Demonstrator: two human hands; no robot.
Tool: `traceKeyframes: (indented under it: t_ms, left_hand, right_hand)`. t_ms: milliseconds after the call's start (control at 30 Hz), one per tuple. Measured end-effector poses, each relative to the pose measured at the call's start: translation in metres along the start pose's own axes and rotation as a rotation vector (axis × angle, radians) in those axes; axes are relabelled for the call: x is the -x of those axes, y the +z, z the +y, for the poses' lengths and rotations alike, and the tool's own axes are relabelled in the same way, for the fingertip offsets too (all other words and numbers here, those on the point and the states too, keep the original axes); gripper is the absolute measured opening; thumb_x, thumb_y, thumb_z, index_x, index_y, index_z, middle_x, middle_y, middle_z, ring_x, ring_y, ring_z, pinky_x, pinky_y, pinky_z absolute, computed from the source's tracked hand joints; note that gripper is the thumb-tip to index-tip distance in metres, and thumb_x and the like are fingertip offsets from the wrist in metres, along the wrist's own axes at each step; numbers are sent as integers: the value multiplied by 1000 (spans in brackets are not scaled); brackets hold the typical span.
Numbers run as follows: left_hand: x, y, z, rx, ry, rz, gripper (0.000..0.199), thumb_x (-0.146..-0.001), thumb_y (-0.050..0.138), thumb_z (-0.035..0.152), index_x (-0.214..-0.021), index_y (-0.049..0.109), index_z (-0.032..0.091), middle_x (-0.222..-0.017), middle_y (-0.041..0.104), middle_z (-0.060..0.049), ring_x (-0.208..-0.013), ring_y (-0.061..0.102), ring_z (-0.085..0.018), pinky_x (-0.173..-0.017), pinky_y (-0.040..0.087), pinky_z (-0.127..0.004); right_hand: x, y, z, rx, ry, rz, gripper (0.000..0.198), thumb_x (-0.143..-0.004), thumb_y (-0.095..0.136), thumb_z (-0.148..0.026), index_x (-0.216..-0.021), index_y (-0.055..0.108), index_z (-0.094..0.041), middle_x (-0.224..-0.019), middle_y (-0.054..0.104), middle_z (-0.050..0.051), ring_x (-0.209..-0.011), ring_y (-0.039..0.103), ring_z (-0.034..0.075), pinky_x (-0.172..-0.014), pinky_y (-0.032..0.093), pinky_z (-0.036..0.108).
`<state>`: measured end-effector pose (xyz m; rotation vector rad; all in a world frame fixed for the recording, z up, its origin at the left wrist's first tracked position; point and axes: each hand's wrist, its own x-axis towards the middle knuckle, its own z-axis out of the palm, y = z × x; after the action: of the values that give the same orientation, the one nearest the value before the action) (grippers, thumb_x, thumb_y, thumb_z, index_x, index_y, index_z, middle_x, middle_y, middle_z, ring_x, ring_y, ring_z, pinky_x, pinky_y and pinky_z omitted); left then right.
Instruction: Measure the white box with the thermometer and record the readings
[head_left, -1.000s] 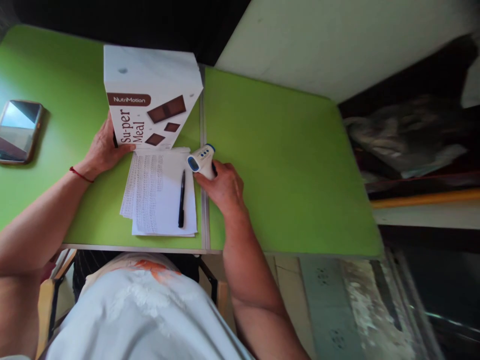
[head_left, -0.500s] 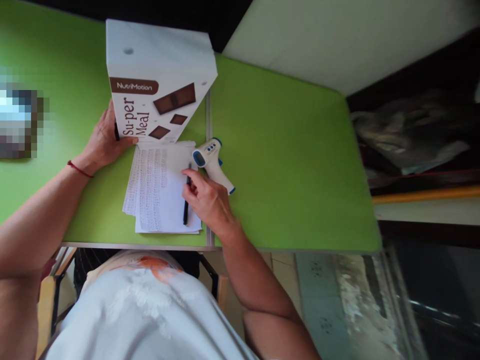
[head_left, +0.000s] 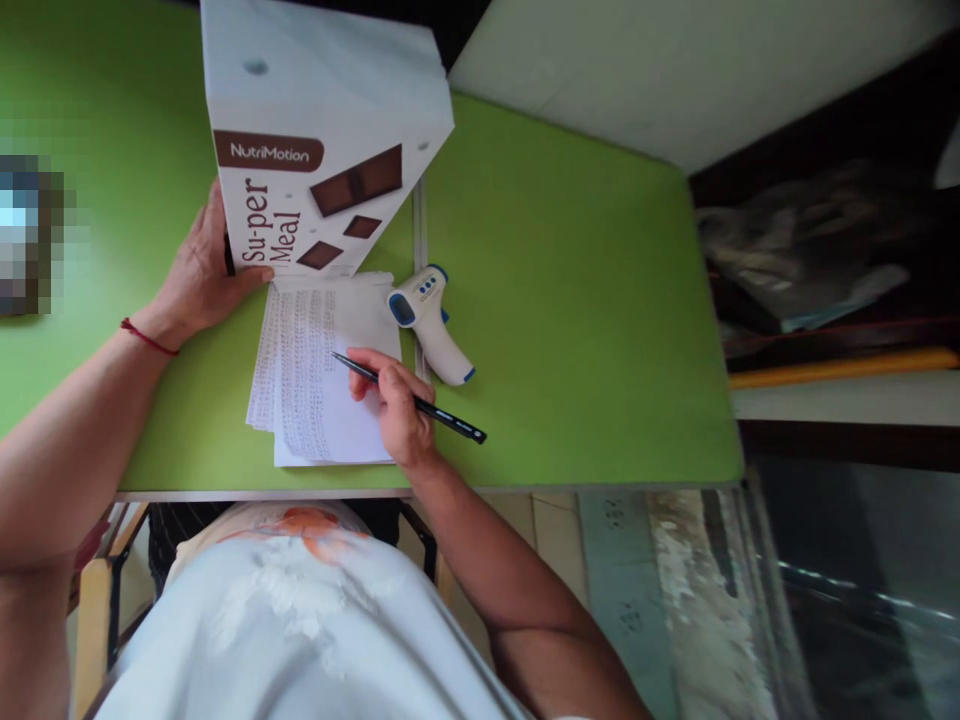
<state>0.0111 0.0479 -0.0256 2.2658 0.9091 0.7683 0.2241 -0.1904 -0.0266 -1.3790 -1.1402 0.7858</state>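
My left hand (head_left: 196, 265) grips the lower left edge of a white NutriMotion box (head_left: 330, 110), its thumb on the printed face and its fingers along the side. A small dark bit shows between palm and box, too hidden to name. In my right hand (head_left: 401, 405) is a black pen (head_left: 457, 424), tilted, with its tip pointing left over the sheets of paper (head_left: 360, 335). Dense rows of small characters fill the left part of the top sheet. Just beyond my right hand lies a white and blue infrared thermometer (head_left: 433, 325).
The green table (head_left: 570, 300) has a seam down its middle and a metal front edge. At the far left is a blurred-out object (head_left: 22, 235). A chair (head_left: 94, 610) stands under the front edge. Plastic-wrapped things sit on a shelf at right (head_left: 810, 265).
My right hand has taken the pen up from upright on the paper to a writing hold, tip now leftward. The box looks slightly nearer, still in my left hand.
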Motion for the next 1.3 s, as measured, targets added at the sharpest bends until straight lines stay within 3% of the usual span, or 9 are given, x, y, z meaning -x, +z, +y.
traceKeyframes:
  t_ms: [100,167,267,467,633,800,933,1033,1300]
  left_hand:
    - [1,-1,1,3,0,5,100,-83,63,97,-150,51,23,-169,55,-19,-163,44,-45,-138,33,-68]
    - [2,-1,2,2,-4,15,94,-85,65,92,-150,51,26,-168,58,-13,-163,45,-41,-139,35,-63]
    - [3,-1,1,-21,-2,18,89,-88,65,89,-152,51,27,-166,59,-11,-163,46,-38,-139,36,-60]
    - [2,0,-7,-80,69,-19,100,-92,55,95,-151,46,15,-166,52,-25,-164,43,-45,-135,37,-69]
    - [3,0,-8,-85,69,-23,98,-93,55,93,-152,44,15,-168,51,-23,-162,45,-45,-134,37,-72]
    - [4,0,-2,-22,-9,-9,90,-87,66,88,-151,49,27,-169,55,-13,-161,45,-41,-138,35,-66]
    - [3,0,2,16,-32,3,91,-83,74,84,-149,52,25,-176,48,-16,-160,46,-46,-138,34,-68]
    - [2,-1,3,30,-25,13,89,-82,75,81,-148,53,27,-172,53,-14,-161,45,-45,-137,34,-70]
    - [3,-2,6,-5,-35,-8,93,-84,68,86,-151,50,23,-173,51,-17,-161,44,-46,-138,33,-69]
  right_hand:
    - [2,5,4,33,31,70,26,-98,67,-49,-100,76,-25,-72,71,-2,-61,64,15,-58,56,29]
    - [3,8,5,83,-26,106,14,-90,73,-38,-94,73,-25,-70,70,-4,-55,60,13,-52,51,26]
    - [3,11,4,168,-159,139,4,-89,72,-27,-89,69,-26,-68,69,-6,-51,59,12,-50,49,23]
    - [3,10,0,290,-303,96,15,-98,66,-26,-84,63,-27,-63,64,-8,-50,59,11,-51,50,23]
    - [3,10,1,341,-317,79,17,-101,63,-30,-85,62,-27,-63,63,-8,-51,58,12,-53,51,24]
    - [4,11,1,355,-310,64,16,-101,63,-30,-85,62,-27,-67,64,-7,-54,59,13,-57,54,25]
    - [5,11,1,369,-234,45,20,-102,61,-39,-85,60,-28,-66,62,-5,-54,58,14,-58,55,28]
    - [5,10,2,348,-215,33,22,-102,61,-41,-85,60,-28,-65,61,-6,-53,57,14,-57,55,29]
    - [5,8,1,336,-253,75,16,-100,64,-33,-85,61,-28,-65,62,-7,-52,56,13,-53,53,26]
